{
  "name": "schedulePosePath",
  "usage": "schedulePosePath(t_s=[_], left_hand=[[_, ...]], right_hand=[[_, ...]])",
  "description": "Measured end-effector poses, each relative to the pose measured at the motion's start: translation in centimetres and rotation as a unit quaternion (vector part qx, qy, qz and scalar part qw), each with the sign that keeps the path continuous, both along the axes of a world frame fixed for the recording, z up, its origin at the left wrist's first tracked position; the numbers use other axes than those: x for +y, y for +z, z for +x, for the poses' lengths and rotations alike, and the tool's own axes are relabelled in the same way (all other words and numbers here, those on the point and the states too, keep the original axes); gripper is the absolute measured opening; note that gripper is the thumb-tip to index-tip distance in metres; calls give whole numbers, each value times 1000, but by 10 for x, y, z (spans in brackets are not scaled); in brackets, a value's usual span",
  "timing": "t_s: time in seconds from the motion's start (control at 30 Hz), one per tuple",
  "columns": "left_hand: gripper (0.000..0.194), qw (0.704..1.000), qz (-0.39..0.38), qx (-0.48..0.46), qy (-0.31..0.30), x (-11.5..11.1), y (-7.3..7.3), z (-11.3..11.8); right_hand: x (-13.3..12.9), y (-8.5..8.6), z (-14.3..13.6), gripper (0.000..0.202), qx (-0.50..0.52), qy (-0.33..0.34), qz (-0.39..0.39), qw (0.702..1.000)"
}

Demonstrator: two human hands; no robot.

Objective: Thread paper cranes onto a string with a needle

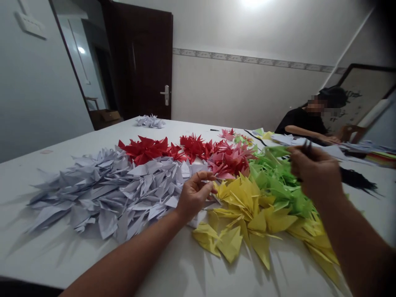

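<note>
My left hand is closed in a pinch between the white and yellow folded papers. Whatever its fingertips hold is too small to make out. Raised over the green folded papers, my right hand is also pinched. Something dark and thin shows at its fingers, but its kind is unclear. A heap of white folded paper pieces spreads to the left. Yellow pieces lie just right of my left hand. Behind them are red pieces and pink pieces.
A bundle of black strands lies right of my right hand. A small white paper pile sits at the table's far edge. Across the white table, a person in black sits by stacked paper sheets. A dark door stands behind.
</note>
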State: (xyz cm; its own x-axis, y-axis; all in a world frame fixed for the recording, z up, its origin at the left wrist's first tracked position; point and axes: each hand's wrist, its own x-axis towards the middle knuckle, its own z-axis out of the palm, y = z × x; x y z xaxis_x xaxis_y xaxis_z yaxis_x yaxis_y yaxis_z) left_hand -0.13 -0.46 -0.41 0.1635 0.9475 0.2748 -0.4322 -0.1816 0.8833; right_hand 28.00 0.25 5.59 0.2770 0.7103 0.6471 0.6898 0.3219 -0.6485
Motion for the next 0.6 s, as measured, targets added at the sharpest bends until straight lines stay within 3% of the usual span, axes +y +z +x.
schedulePosePath(t_s=[0.07,0.13,0.2,0.3,0.43,0.5,0.6], left_hand=[[39,999,-12,-16,-33,-2,2,0],[46,997,-25,-37,-61,-3,2,1],[42,995,-33,-44,-85,-4,1,2],[31,993,-35,-35,-104,-5,-3,6],[27,996,-29,-34,-77,-5,-5,9],[26,999,-15,-29,-36,-5,-5,8],[16,995,51,39,79,-3,-4,2]], right_hand=[[-12,-11,-51,28,209,100,-35,972],[-23,-24,-92,29,295,203,-88,929],[-31,-35,-115,31,311,251,-126,908],[-36,-46,-120,30,280,255,-145,914],[-33,-55,-112,31,247,256,-145,923],[-32,-58,-111,32,231,245,-125,933],[-34,-59,-108,33,197,200,-66,958]])
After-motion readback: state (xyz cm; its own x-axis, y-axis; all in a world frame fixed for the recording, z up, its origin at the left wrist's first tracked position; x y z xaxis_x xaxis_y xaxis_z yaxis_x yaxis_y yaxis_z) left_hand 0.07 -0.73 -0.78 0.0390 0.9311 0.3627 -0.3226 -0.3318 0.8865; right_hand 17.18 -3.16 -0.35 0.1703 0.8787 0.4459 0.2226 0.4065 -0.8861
